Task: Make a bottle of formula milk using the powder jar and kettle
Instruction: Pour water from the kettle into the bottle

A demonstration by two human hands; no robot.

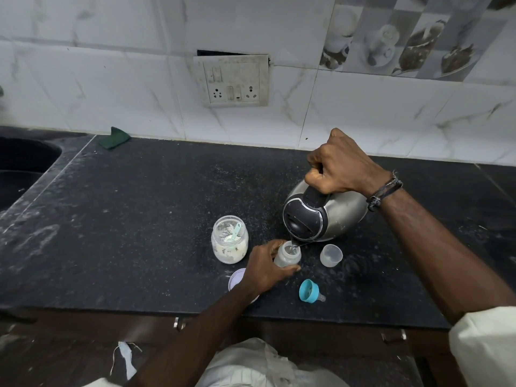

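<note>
Right hand (342,163) wrapped tight round tipped kettle (325,212); left hand (265,265) hugging bottle (287,256). Powder jar (229,240), cup (331,255), blue teat ring (309,291) close by.

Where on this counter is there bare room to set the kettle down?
Bare counter stretches from the powder jar left to the sink, and behind the kettle to the wall. Crowded in front: bottle, clear cap, teat ring, lid.
</note>
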